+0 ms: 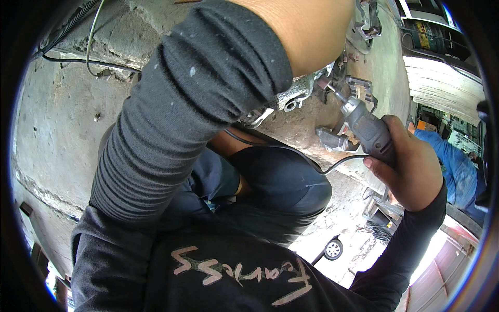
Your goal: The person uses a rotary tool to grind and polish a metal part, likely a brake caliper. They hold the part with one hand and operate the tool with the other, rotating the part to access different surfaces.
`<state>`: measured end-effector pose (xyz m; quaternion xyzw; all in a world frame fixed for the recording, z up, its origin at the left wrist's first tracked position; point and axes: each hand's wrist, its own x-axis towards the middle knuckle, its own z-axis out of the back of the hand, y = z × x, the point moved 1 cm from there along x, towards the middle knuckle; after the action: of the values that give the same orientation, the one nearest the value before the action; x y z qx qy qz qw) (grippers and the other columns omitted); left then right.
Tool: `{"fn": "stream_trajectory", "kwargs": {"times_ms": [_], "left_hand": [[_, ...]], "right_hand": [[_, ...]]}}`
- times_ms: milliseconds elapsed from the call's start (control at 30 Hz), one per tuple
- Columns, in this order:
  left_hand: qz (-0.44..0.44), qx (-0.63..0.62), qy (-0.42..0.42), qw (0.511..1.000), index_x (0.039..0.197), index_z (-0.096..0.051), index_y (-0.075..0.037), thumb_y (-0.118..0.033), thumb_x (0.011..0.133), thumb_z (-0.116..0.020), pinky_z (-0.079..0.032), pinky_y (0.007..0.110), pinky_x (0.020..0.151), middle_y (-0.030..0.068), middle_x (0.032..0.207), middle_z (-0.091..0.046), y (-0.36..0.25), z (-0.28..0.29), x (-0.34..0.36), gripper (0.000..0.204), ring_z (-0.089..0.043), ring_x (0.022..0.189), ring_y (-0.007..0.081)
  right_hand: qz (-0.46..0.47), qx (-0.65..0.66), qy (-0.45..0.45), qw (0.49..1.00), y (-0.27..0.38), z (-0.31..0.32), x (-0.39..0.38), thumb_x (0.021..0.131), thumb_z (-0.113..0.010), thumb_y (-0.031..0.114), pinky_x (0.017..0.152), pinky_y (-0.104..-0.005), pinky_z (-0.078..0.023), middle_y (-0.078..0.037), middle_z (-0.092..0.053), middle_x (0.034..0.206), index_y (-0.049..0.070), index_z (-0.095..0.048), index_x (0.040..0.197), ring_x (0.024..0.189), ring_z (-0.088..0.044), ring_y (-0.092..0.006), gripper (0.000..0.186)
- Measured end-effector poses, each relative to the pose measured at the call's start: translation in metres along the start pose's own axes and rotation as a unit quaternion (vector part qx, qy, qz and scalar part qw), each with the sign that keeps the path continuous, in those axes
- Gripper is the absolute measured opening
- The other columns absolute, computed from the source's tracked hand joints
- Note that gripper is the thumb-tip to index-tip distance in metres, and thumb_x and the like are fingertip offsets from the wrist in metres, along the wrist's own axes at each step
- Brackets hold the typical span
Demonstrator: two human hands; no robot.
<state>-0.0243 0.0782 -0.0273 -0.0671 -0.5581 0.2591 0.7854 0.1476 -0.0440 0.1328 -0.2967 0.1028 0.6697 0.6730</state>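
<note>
Concrete floor [57,125]: grey, pitted and cracked, spreading well to the left of the rotary tool [370,132].
Ribbed cable [79,17]: black, far left of the tool and higher in my view; I lose it at the dark rim.
Left sleeve [182,109]: black and bunched, crossing my view left of the tool and covering whatever lies beneath.
Bent legs [286,179]: in dark cloth, below and left of the tool.
Metal part [291,99]: silvery and rough, just left of the tool's tip; the sleeve and forearm hide much of it, so I can't give its whole shape.
Left hand: cut off by the top edge, above and left of the tool; I cannot tell how far its fingers open or what they touch.
Black cord [306,153]: curving off to the left of the tool's lower end.
Spoked wheel [333,249]: well below the tool, on glare-whitened ground.
Rotary tool: grey, slanted, tip aimed up and left beside the metal part; I can't make out whether they touch.
Right hand [416,166]: fingers wrapped round the tool's body, some hidden behind it.
Blue cloth [453,164]: right of the tool, beyond the hand; I can't tell whether somebody wears it.
</note>
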Motion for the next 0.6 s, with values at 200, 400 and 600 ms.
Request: {"fn": "stream_trajectory", "kwargs": {"times_ms": [200, 400, 600], "left_hand": [[-0.014, 0.011, -0.013, 1.000, 0.091, -0.060, 0.002, -0.010, 0.078, -0.062, -0.052, 0.041, 0.067, 0.0175, 0.075, -0.061, -0.0034, 0.0033, 0.0021, 0.018, -0.062, 0.071, 0.0344], [0.027, -0.003, 0.035, 0.999, 0.090, -0.060, 0.002, -0.011, 0.078, -0.063, -0.052, 0.041, 0.067, 0.0179, 0.075, -0.061, -0.0029, 0.0027, 0.0028, 0.018, -0.062, 0.072, 0.0346], [0.023, 0.026, 0.035, 0.999, 0.093, -0.059, 0.002, -0.013, 0.079, -0.064, -0.052, 0.042, 0.069, 0.0186, 0.076, -0.062, -0.0049, 0.0039, 0.0038, 0.021, -0.063, 0.074, 0.0350]], "right_hand": [[0.031, 0.004, -0.025, 0.999, -0.0007, -0.0018, -0.0002, 0.078, -0.076, 0.024, 0.066, -0.0477, -0.049, -0.023, -0.065, 0.085, 0.003, -0.049, 0.119, 0.076, -0.065, -0.0431, 0.053], [0.017, 0.012, -0.021, 1.000, -0.0024, -0.0020, -0.0027, 0.078, -0.076, 0.025, 0.066, -0.0474, -0.050, -0.023, -0.065, 0.085, 0.004, -0.050, 0.119, 0.076, -0.066, -0.0426, 0.053], [0.016, 0.007, -0.022, 1.000, -0.0024, -0.0034, -0.0021, 0.078, -0.077, 0.025, 0.066, -0.0476, -0.049, -0.022, -0.065, 0.085, 0.004, -0.050, 0.119, 0.077, -0.065, -0.0425, 0.054]]}}
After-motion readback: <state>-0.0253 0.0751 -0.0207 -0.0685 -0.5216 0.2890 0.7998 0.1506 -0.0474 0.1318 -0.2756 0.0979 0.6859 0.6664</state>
